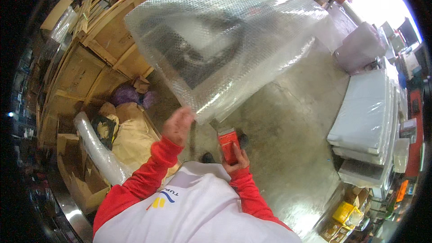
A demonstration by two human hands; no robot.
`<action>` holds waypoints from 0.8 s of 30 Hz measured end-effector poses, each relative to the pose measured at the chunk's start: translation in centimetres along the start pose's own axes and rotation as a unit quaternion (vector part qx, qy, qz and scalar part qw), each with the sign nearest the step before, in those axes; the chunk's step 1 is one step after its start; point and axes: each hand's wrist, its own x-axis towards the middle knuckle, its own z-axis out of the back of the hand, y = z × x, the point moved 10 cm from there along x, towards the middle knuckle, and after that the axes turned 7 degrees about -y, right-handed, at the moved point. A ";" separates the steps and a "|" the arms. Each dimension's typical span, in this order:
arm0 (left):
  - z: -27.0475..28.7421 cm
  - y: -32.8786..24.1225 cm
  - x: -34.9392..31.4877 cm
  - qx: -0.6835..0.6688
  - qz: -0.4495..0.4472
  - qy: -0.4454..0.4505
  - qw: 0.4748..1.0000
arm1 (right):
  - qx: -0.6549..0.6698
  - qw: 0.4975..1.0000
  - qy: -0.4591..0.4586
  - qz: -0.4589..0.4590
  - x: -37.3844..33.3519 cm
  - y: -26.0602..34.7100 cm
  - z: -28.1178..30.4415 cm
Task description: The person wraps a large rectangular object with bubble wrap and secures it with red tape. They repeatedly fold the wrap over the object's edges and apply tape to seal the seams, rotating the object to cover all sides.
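A large boxy load wrapped in clear bubble wrap (279, 13) stands ahead of me, with dark and pale shapes showing dimly through the film. Beside its near lower corner is my left hand (178, 125), blurred by motion; whether it touches the wrap is unclear, and so is how its fingers are set. My right hand (237, 161) is closed round a red, box-shaped thing (228, 146) with a grey far end, which looks like a tape dispenser. It is held in front of my body, just below the wrap's near edge. Both my sleeves are red.
Wooden crate panels (76, 69) line the left side. Near them lie a bubble wrap roll (101, 150), brown paper (135, 130) and an open cardboard box (92, 193). On the right stand stacked pale wrapped panels (360, 108) and a yellow container (343, 212). The concrete floor (288, 153) lies between.
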 end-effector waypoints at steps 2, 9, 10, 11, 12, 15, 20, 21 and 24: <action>-2.6 4.0 -1.8 0.071 0.106 0.093 0.987 | 0.050 0.996 0.018 0.072 0.7 2.8 0.5; -4.5 9.5 -4.8 0.048 0.324 0.176 0.928 | 0.099 0.974 0.101 0.178 1.9 7.4 0.7; -4.4 8.3 -4.1 0.043 0.281 0.169 0.944 | 0.094 0.974 0.103 0.179 1.9 7.6 0.7; -4.4 7.1 -3.6 0.040 0.243 0.157 0.956 | 0.087 0.974 0.108 0.177 1.9 7.7 0.6; -4.5 6.0 -3.1 0.043 0.219 0.148 0.964 | 0.084 0.975 0.103 0.177 2.0 7.9 0.7; -3.9 1.0 -1.3 0.188 0.072 0.114 0.973 | 0.071 0.977 0.075 0.184 2.5 8.4 0.9; -1.4 -8.5 4.2 0.412 -0.246 -0.028 0.877 | 0.036 0.980 0.045 0.190 4.3 8.0 -0.3; -1.2 -8.5 5.4 0.442 -0.254 -0.047 0.859 | 0.038 0.986 0.076 0.147 4.5 6.8 -1.2; -0.7 -8.4 6.7 0.479 -0.309 -0.139 0.810 | -0.053 0.986 0.126 0.090 4.0 3.6 -3.7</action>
